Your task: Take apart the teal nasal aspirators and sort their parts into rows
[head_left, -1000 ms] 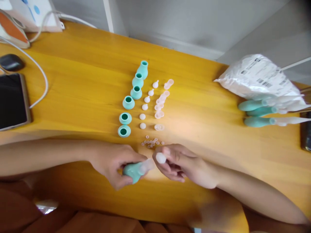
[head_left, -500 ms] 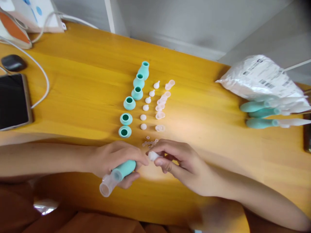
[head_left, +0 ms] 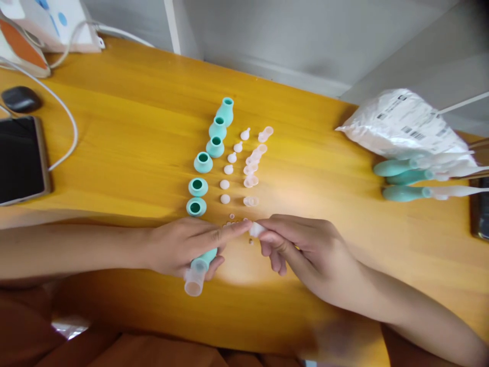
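My left hand [head_left: 191,244] is wrapped round a teal squeeze bulb [head_left: 209,256] with a translucent connector [head_left: 195,280] fitted on its neck. Its index finger stretches out to the end of a small white plastic piece [head_left: 257,229]. That piece sits pinched between the thumb and index finger of my right hand [head_left: 301,250]; most of its length is hidden by the fingers. Tiny clear rings [head_left: 232,216] lie just beyond, partly covered by my left index finger. One tiny ring-like part [head_left: 251,241] rests on the table below the white piece.
Past my hands stand a row of teal bulbs [head_left: 203,162], a row of small white teardrop-shaped parts [head_left: 228,169] and a row of clear connectors [head_left: 251,181]. Assembled bulbs with nozzles [head_left: 407,192] lie right, by a white package [head_left: 408,122]. A phone [head_left: 23,160] and mouse [head_left: 22,99] are left.
My left hand has moved right with the bulb, and its index finger now reaches the white piece. My right hand has shifted slightly right and away from me.
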Available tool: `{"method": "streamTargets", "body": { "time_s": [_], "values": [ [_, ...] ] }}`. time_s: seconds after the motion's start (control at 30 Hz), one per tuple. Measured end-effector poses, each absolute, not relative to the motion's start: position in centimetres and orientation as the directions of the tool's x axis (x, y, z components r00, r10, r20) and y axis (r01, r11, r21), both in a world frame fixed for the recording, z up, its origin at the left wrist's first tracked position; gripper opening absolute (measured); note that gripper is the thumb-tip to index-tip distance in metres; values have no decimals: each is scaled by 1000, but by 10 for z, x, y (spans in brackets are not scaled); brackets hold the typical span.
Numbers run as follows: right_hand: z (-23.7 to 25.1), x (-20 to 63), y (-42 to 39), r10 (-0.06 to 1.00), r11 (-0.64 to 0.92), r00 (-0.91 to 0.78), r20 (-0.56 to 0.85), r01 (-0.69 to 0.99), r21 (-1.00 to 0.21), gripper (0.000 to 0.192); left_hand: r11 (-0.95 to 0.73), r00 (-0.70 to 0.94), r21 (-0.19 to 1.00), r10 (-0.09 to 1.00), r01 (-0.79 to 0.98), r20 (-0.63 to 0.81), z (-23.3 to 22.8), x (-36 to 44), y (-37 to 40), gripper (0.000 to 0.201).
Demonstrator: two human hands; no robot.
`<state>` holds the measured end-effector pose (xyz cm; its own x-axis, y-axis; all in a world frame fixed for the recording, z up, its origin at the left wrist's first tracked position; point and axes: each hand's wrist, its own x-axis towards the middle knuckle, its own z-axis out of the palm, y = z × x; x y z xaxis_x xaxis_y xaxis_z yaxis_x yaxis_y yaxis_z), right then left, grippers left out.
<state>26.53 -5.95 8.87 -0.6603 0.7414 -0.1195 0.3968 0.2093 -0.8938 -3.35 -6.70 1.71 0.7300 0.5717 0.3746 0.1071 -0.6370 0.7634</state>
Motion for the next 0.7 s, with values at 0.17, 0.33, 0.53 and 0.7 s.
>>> {"method": "streamTargets", "body": {
  "time_s": [0.17, 0.33, 0.53, 0.7],
  "values": [
    [88, 257, -57, 760, 171, -642, -100, 346, -922, 29, -612, 767, 786, 543, 82, 343, 19, -35, -65, 91],
    [90, 256, -54, 776, 127, -621, -111, 326, -937, 30, -582, 782, 811, 533, 62, 322, 20, -37, -63, 92],
    [89, 257, -51, 779, 142, -615, -119, 358, -923, 30, -393, 809, 919, 547, 22, 215, 23, -40, -63, 81],
    [87, 259, -47, 768, 131, -618, -169, 410, -903, 34, -444, 779, 892, 588, 86, 218, 20, -40, -67, 87]
  ]
}}
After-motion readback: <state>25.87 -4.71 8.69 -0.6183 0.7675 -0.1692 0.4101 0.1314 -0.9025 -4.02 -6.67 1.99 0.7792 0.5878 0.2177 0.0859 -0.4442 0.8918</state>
